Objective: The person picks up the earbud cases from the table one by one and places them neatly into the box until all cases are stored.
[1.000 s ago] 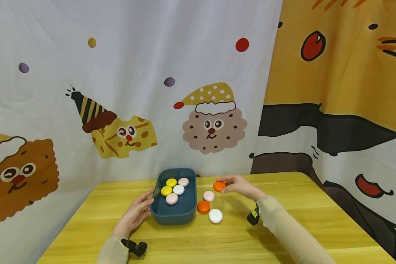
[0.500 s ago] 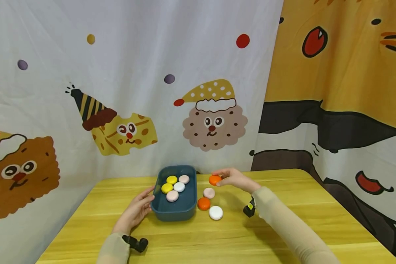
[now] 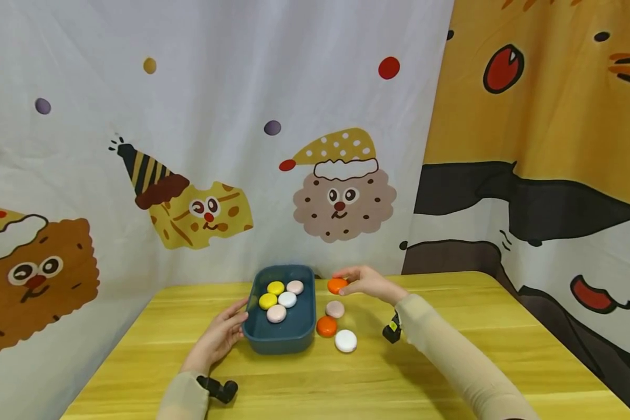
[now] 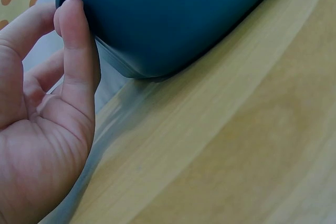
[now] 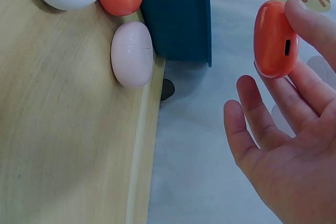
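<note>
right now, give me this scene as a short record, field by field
left hand: touches the left side of the bin
right hand: holds an orange disc
in bin: two yellow discs, two pink discs, one white disc
table, right of bin: a loose pink disc, a second orange disc, a loose white disc

On that yellow wood-grain table (image 3: 283, 388) sits a dark blue bin (image 3: 278, 346); just beside it lie a pink earbud case (image 3: 335, 309), an orange earbud case (image 3: 326, 326) and a white earbud case (image 3: 346, 341).
</note>
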Tool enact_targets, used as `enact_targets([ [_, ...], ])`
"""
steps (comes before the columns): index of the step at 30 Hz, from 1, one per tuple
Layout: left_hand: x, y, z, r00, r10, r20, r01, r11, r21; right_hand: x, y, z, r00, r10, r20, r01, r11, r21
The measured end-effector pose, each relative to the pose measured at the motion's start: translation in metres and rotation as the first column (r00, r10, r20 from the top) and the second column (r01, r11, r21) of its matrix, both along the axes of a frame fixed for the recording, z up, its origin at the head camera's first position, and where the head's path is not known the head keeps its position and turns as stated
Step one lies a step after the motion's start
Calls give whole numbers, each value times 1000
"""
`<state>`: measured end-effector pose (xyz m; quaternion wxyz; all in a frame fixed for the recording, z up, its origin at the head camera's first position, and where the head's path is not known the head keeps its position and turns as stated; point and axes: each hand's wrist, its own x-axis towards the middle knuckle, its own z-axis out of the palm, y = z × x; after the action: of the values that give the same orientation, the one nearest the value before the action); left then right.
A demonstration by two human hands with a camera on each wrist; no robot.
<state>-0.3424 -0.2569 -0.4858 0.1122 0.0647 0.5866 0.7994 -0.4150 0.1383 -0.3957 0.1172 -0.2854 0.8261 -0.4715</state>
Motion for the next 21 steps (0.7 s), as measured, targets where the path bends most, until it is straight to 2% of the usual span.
enact_targets([
  [5,1,-1,-1,1000,11,1,-11,1000,-9,-3,-5,-2,1000,12,-9,-12,1000,5],
  [13,1,1,-3,999,12,-36,-12,1000,-7,-6,-17,-2,1000,22,-13,-22,1000,20],
  [21,2,1,-2,1000,3,-18,-3,1000,3,-8,-34,0,999,-10,-43,12,999,47],
])
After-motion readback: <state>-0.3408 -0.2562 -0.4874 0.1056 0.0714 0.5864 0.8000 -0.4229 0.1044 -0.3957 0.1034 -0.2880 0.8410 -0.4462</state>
